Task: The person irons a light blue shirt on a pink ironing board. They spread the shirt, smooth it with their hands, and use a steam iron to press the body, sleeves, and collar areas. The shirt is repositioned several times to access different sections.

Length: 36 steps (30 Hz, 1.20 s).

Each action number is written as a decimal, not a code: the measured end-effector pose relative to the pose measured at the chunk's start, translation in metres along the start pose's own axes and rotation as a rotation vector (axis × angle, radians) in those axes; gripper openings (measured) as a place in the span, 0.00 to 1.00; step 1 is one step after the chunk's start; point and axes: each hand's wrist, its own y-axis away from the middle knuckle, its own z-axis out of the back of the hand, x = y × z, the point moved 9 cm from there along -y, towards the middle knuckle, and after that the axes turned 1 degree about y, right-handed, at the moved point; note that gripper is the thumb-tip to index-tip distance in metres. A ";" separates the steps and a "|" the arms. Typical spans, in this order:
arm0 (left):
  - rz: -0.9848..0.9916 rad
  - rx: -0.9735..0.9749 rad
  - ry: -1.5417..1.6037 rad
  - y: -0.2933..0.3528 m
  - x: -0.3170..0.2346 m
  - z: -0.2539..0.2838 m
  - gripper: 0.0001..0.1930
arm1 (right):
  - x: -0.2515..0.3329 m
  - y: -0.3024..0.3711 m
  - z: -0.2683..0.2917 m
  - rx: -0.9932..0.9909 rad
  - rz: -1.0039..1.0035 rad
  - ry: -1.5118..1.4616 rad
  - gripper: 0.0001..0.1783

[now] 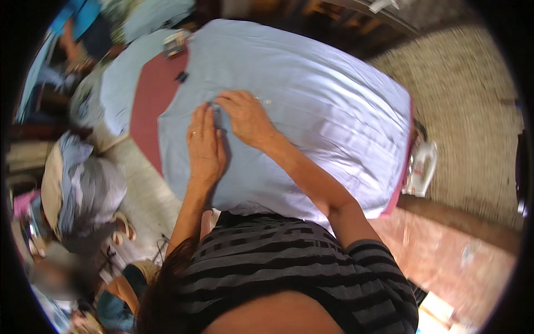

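Light-blue cloth (311,103) lies spread over the red board (153,100), its greater expanse toward 3 o'clock, beneath the left hand (204,145), flat with fingers extended, and the right hand (246,118) at that hand's 2 o'clock, fingers curled, any pinch on fabric being indeterminable.

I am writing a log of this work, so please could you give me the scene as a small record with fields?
Material: light-blue cloth, spread with creases
Support: flat dark-red table, showing at left
Left hand: on the cloth, fingers extended
Right hand: fingers bent, tips near the left hand's; grip unclear
Small item: black clip-like object by the cloth's upper left edge
Right side: straw-coloured woven surface beyond the table
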 end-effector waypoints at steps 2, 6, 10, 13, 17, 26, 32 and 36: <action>-0.004 0.108 -0.253 0.000 -0.010 -0.016 0.31 | 0.005 0.019 0.026 -0.035 -0.062 0.022 0.19; -0.035 0.159 -0.288 -0.005 -0.020 -0.016 0.34 | 0.013 0.093 0.086 -0.039 -0.230 0.133 0.18; -0.057 0.149 -0.315 -0.003 -0.023 -0.017 0.33 | -0.007 0.218 0.164 -0.179 -0.430 0.246 0.24; -0.036 0.138 -0.331 -0.001 -0.024 -0.017 0.33 | -0.027 0.307 0.260 -0.355 -0.646 0.569 0.24; -0.228 0.043 -0.176 0.003 -0.101 -0.028 0.33 | -0.041 0.359 0.315 -0.331 -0.704 0.691 0.23; -0.609 0.344 0.195 0.079 -0.274 -0.122 0.22 | -0.083 0.388 0.353 -0.349 -0.576 0.468 0.14; -0.647 0.328 0.263 0.091 -0.325 -0.131 0.14 | -0.147 0.353 0.375 -0.372 -0.674 0.537 0.18; -0.672 0.290 0.341 0.098 -0.331 -0.140 0.07 | -0.163 0.344 0.370 -0.368 -0.736 0.447 0.20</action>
